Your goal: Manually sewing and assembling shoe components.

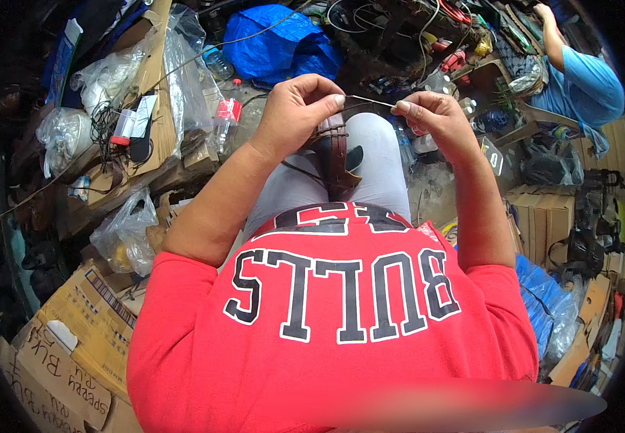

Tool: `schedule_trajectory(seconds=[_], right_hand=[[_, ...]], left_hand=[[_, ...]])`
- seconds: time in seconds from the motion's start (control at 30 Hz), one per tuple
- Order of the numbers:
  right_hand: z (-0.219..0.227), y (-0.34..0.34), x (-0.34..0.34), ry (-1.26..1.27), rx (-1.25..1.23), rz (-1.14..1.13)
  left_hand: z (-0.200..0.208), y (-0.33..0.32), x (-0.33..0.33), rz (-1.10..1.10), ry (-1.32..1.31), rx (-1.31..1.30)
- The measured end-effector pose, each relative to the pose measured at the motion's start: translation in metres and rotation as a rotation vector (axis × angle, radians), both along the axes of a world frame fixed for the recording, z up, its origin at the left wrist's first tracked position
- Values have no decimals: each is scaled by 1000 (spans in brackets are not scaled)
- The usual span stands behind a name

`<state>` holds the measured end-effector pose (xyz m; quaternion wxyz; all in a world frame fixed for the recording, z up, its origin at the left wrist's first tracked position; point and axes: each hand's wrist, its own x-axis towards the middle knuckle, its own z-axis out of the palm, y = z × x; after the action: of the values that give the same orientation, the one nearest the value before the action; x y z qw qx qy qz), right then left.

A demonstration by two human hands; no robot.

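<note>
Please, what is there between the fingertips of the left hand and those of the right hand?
In the head view, a thin needle-like piece spans from left hand to right hand.

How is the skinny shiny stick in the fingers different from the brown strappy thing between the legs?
The thin rod looks silvery; the brown strappy item is much wider and brown. The rod looks nearly straight, while the strappy item has several bands. The left hand and right hand pinch the rod; the strappy item sits between the legs.
</note>
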<state>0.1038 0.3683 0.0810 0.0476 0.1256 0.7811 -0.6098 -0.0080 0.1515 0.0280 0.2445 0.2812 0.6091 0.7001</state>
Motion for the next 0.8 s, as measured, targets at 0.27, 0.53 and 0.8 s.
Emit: schedule_trajectory(seconds=[0.27,0.53,0.8], right_hand=[[-5,-3,2,21,-47,-42],[-6,-7,2,28,-39,-41],[-9,-10,2,57,-34,-78]], left_hand=[[3,2,2,97,-383,267],[8,11,9,-67,-275,82],[5,26,18,-138,-148,-6]])
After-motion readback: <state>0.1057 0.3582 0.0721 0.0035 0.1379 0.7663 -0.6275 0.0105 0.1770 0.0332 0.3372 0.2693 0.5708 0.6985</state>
